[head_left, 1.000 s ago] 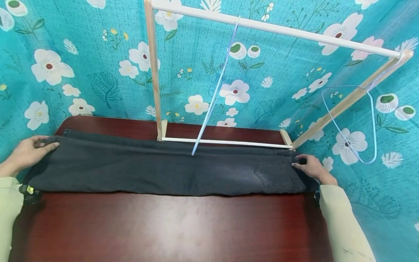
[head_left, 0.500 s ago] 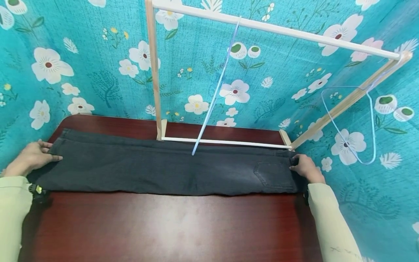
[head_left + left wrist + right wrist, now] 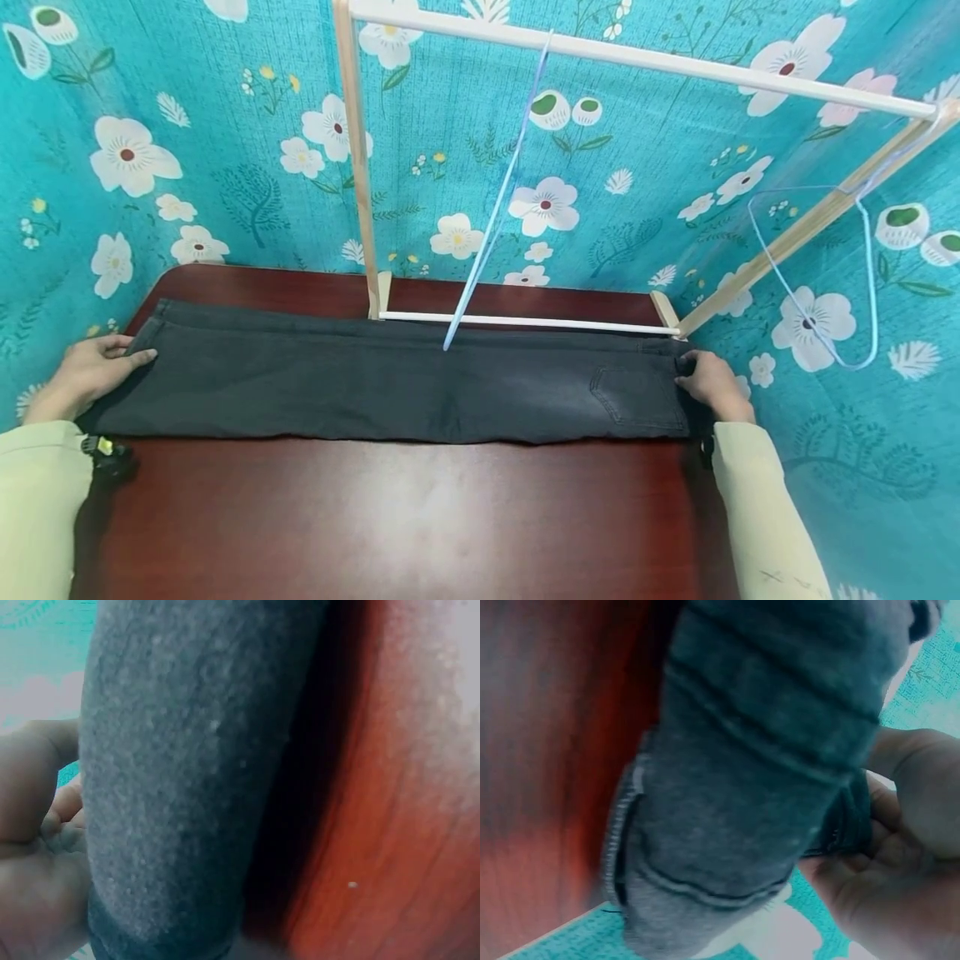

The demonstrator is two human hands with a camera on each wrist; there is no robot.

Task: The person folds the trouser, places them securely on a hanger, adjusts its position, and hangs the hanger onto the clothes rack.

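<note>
Head view: we catch the left hand (image 3: 93,368) pinching one end of the dark trousers (image 3: 360,383), stretched lengthwise across the table (image 3: 405,525). Past the pocket (image 3: 637,395), we see the right hand (image 3: 711,383) pinching the other end!

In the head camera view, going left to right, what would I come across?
Left hand, the rack's left post, mid-rail hanger, trouser pocket, right hand, far-right hanger.

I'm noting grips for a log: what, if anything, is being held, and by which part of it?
The dark trousers: the left hand pinches the leg end, the right hand the waist end, near the pocket.
</note>
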